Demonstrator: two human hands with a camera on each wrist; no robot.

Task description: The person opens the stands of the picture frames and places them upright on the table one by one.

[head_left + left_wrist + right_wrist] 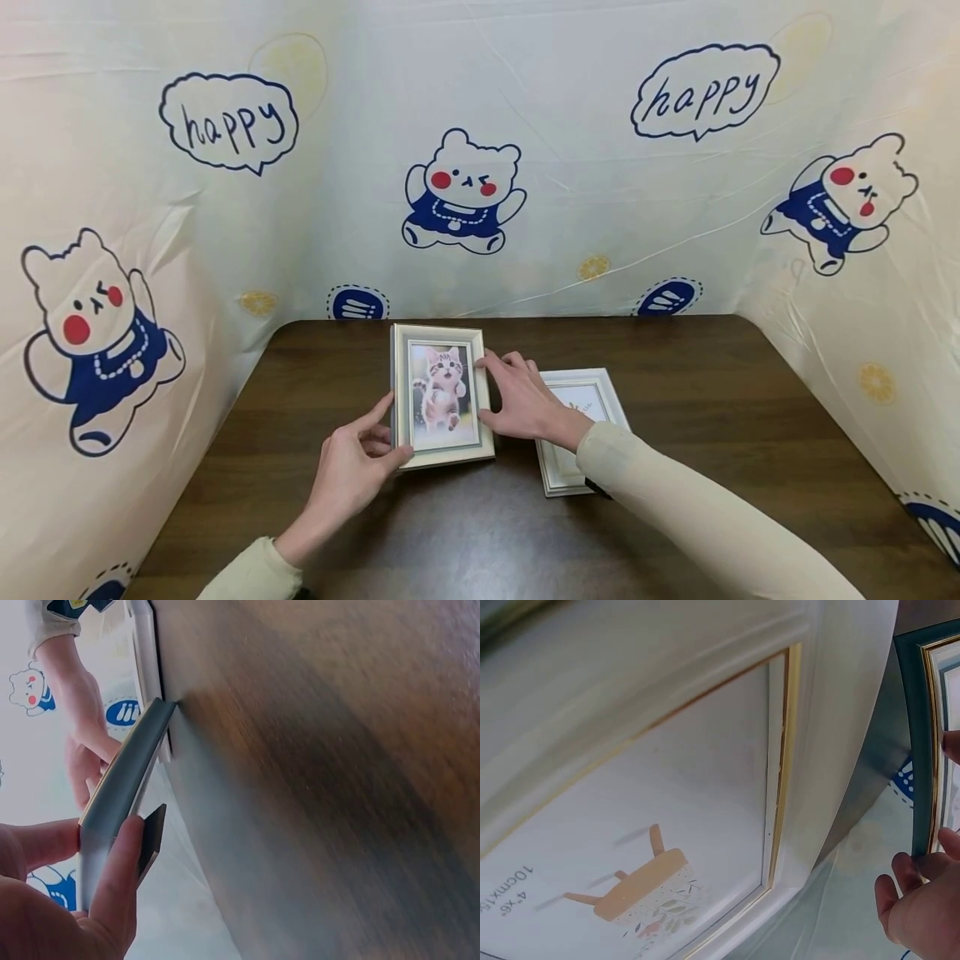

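Observation:
In the head view, a cream picture frame (442, 457) with a kitten photo (444, 387) leans up over the table. My left hand (351, 467) grips its lower left corner, thumb on the front and fingers along the side. The left wrist view shows the frame edge-on (127, 776), with a dark stand flap (152, 838) sticking out behind. My right hand (528, 398) touches the front near the right edge with index finger and thumb apart. Under the right wrist lies a second white picture frame (552, 475), its printed insert (641, 885) seen close up in the right wrist view.
The dark wooden table (300, 392) ends at a pale curtain (360, 217) printed with cartoon bears. The curtain surrounds the back and both sides. The second frame lies to the right of the kitten frame, partly covered by the right sleeve (675, 492).

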